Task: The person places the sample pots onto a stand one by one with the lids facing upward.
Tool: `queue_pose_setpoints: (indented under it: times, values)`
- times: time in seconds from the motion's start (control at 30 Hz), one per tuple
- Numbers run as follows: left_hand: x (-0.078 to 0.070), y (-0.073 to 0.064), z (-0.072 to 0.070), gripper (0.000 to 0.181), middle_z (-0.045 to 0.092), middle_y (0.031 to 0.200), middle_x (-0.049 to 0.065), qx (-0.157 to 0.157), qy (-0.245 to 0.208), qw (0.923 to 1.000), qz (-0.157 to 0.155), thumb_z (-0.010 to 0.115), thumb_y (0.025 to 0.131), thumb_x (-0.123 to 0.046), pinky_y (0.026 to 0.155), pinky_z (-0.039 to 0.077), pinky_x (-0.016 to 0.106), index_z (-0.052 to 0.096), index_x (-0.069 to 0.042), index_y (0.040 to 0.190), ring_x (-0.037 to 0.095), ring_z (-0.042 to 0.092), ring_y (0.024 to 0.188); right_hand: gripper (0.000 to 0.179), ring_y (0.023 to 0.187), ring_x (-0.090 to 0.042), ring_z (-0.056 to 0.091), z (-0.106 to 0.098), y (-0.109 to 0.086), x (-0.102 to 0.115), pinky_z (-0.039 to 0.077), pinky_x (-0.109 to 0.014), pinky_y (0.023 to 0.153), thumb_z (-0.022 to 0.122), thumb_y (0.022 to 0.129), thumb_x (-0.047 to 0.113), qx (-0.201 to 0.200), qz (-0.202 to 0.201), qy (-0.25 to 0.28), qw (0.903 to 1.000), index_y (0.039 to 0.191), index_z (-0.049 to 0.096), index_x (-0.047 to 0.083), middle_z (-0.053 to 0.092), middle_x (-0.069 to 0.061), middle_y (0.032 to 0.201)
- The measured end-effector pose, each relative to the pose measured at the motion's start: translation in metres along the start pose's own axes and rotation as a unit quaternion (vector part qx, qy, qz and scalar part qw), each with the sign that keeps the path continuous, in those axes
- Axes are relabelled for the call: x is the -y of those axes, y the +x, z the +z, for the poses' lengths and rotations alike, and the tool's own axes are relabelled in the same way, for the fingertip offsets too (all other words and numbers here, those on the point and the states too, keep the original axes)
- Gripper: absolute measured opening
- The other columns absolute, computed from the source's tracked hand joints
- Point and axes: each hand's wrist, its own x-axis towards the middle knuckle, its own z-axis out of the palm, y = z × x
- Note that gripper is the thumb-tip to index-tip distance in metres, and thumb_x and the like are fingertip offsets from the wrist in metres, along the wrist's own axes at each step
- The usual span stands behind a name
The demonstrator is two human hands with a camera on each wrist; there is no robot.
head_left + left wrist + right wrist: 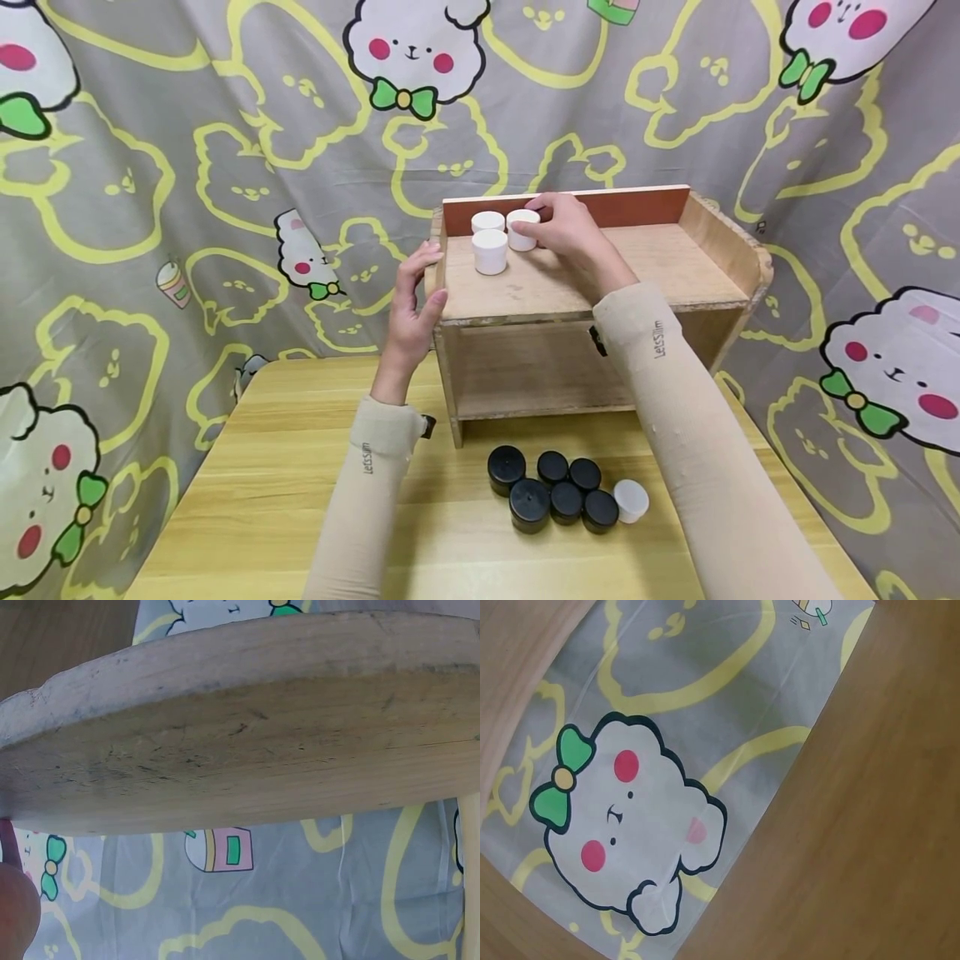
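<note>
White jar (522,218) in right hand (572,232)

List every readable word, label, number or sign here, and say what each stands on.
"LetsSlim": dark lettering on the right sleeve.
"LetsSlim": the same lettering, smaller in view, on the left sleeve.
No readable text shows on the white jars or the black-topped jars.
</note>
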Motion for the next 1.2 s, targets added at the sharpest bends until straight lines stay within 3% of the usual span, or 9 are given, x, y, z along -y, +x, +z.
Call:
queue_pose_setpoints:
  times: [0.3,0.63,1.2]
  values:
    - [0.0,0.0,-0.001,0.069,0.05,0.148,0.024,-0.001,0.002,1.0,-0.002,0.058,0.102,-0.054,0.125,0.033,0.047,0.05,0.005,0.136,0.028,0.034,0.154,0.054,0.113,-0.024,0.059,0.001,-0.001,0.0,0.05,-0.032,0.097,0.072,0.096,0.036,-0.002,-0.004,0.0,1.0,0.138,0.061,0.004,0.066,-0.015,0.126]
    - [0.001,0.0,0.0,0.068,0.051,0.147,0.025,-0.002,-0.003,1.0,-0.001,0.058,0.102,-0.054,0.125,0.033,0.046,0.05,0.005,0.135,0.029,0.035,0.154,0.053,0.11,-0.024,0.056,0.002,-0.002,-0.001,0.046,-0.03,0.092,0.072,0.096,0.039,-0.007,-0.007,-0.006,0.9999,0.135,0.062,0.005,0.065,-0.013,0.123]
    - [0.001,0.0,-0.001,0.068,0.05,0.147,0.026,0.0,-0.004,1.0,0.005,0.059,0.102,-0.053,0.125,0.032,0.047,0.051,0.006,0.135,0.03,0.035,0.154,0.061,0.119,-0.025,0.059,-0.009,-0.011,-0.001,0.049,-0.037,0.103,0.072,0.096,0.039,0.013,-0.003,0.0,0.9999,0.146,0.055,0.007,0.064,-0.014,0.137]
